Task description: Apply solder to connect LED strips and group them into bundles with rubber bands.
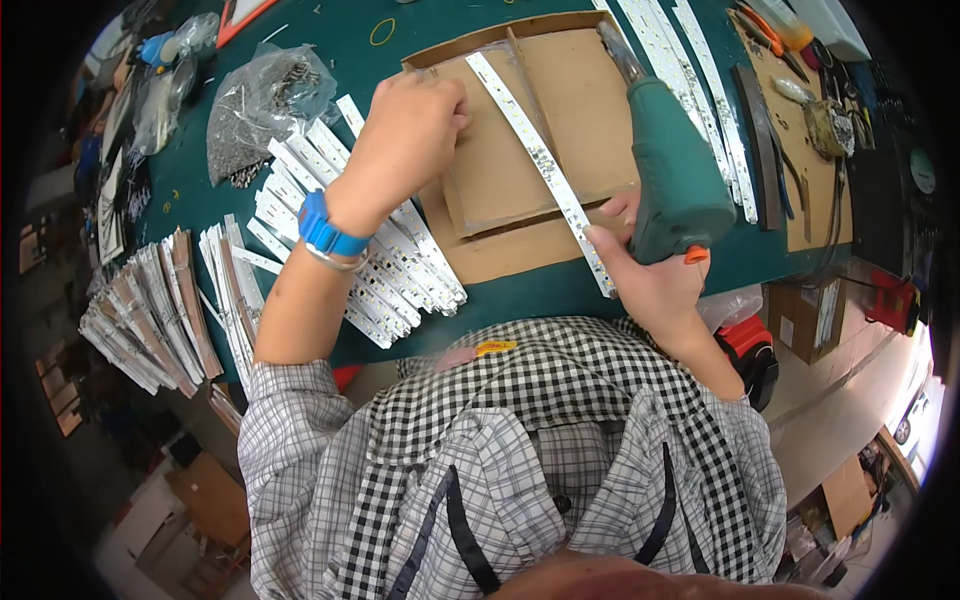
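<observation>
A long white LED strip board (535,150) lies slantwise over a shallow cardboard tray (590,90). My right hand (650,280) pinches the strip's near end between thumb and fingers. That same hand also holds a green electric screwdriver (675,165), its tip pointing away over the tray's far right corner. My left hand (420,115) is closed above the tray's left edge, close to the strip's far end. Its fingertips are hidden, so what they hold, if anything, cannot be made out. A blue watch (325,235) sits on my left wrist.
Many similar strips (370,270) lie fanned out left of the tray, with wrapped bundles (150,315) farther left. A clear bag of small metal parts (265,105) stands behind them. More strips (690,90) lie at right, beside a brown board with tools (800,130). The tabletop (370,60) is green.
</observation>
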`<action>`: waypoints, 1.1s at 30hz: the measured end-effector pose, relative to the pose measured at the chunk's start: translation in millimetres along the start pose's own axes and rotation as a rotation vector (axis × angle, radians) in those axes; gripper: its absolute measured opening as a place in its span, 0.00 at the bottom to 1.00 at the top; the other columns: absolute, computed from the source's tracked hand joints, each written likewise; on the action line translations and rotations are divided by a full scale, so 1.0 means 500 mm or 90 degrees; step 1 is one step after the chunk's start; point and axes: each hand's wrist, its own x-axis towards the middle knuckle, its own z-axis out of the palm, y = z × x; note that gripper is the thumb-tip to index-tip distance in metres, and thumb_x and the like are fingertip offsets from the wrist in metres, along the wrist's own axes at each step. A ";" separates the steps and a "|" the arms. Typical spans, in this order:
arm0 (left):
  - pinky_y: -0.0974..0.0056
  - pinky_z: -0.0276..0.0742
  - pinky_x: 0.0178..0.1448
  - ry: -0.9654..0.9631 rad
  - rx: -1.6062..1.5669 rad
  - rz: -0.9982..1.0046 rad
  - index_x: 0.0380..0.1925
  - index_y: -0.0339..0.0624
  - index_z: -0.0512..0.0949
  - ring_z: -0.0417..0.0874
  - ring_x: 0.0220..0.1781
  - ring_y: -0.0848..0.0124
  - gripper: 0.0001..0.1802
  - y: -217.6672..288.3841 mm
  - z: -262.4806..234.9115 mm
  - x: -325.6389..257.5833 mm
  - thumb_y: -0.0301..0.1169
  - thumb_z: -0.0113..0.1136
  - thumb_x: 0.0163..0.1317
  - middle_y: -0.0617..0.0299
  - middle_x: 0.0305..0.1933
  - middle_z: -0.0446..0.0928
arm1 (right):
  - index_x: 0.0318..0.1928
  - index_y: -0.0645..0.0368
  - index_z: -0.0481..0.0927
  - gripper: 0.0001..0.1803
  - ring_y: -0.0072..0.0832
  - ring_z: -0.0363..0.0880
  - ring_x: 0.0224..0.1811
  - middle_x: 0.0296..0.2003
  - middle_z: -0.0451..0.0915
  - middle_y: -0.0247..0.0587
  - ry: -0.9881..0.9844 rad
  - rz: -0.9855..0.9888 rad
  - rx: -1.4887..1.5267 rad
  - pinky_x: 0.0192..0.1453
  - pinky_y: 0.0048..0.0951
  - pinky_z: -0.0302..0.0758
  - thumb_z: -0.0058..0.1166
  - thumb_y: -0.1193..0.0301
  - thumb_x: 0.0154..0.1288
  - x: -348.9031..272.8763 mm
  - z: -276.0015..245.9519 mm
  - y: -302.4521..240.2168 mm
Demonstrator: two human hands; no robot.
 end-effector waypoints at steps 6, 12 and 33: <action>0.71 0.76 0.43 -0.115 -0.707 -0.114 0.37 0.36 0.79 0.79 0.36 0.79 0.05 0.050 -0.015 -0.016 0.27 0.63 0.67 0.65 0.34 0.81 | 0.51 0.66 0.73 0.21 0.25 0.81 0.40 0.32 0.73 0.31 0.030 -0.037 0.075 0.46 0.27 0.79 0.62 0.88 0.59 0.042 0.003 -0.013; 0.71 0.82 0.44 -0.200 -1.092 -0.186 0.40 0.31 0.80 0.84 0.36 0.74 0.08 0.099 -0.024 -0.029 0.25 0.66 0.65 0.59 0.36 0.83 | 0.56 0.67 0.70 0.25 0.32 0.85 0.45 0.36 0.74 0.33 0.016 -0.062 0.116 0.45 0.27 0.80 0.62 0.89 0.58 0.080 0.030 -0.009; 0.65 0.83 0.40 0.094 -0.242 0.076 0.32 0.35 0.85 0.88 0.35 0.69 0.08 0.082 0.024 -0.068 0.25 0.74 0.54 0.55 0.40 0.87 | 0.37 0.62 0.76 0.15 0.16 0.80 0.28 0.29 0.84 0.35 0.099 -0.045 0.107 0.36 0.21 0.78 0.70 0.83 0.53 0.102 0.047 0.016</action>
